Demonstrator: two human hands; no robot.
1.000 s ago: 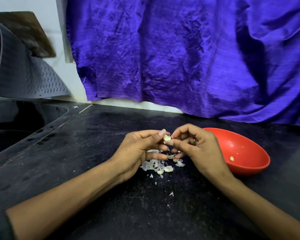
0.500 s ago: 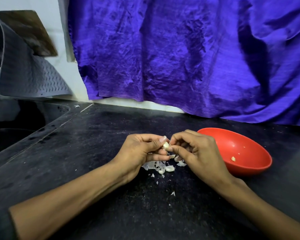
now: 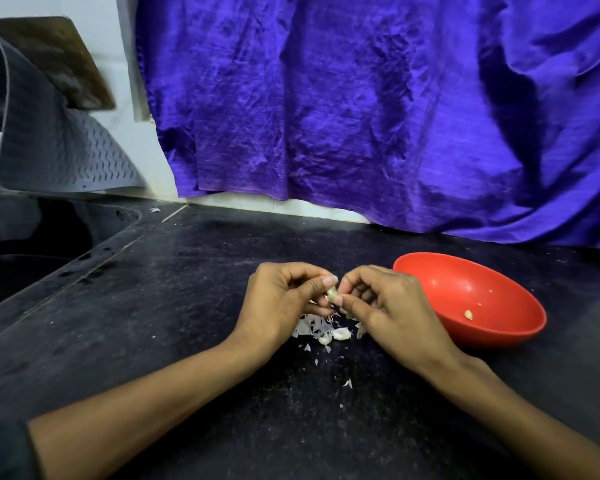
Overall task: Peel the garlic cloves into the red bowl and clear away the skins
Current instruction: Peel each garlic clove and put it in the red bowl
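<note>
A small garlic clove (image 3: 332, 293) is pinched between the fingertips of both hands just above the black counter. My left hand (image 3: 281, 303) holds it from the left with thumb and forefinger. My right hand (image 3: 385, 306) pinches it from the right. Under the hands lies a pile of white skins (image 3: 310, 329) with a couple of cloves (image 3: 340, 333) in it. The red bowl (image 3: 510, 327) sits right of my right hand and holds one peeled clove (image 3: 468, 314) and a small crumb.
Black stone counter (image 3: 187, 306) with loose skin flakes (image 3: 347, 383) in front of the pile. A dark sink (image 3: 32, 251) lies at the left. A grey mat (image 3: 59, 147) hangs on the wall above it. Purple cloth (image 3: 361, 116) covers the back wall.
Both hands have sunk a little toward the counter and keep working the same clove between the fingertips. The bowl and the pile of skins have not moved.
</note>
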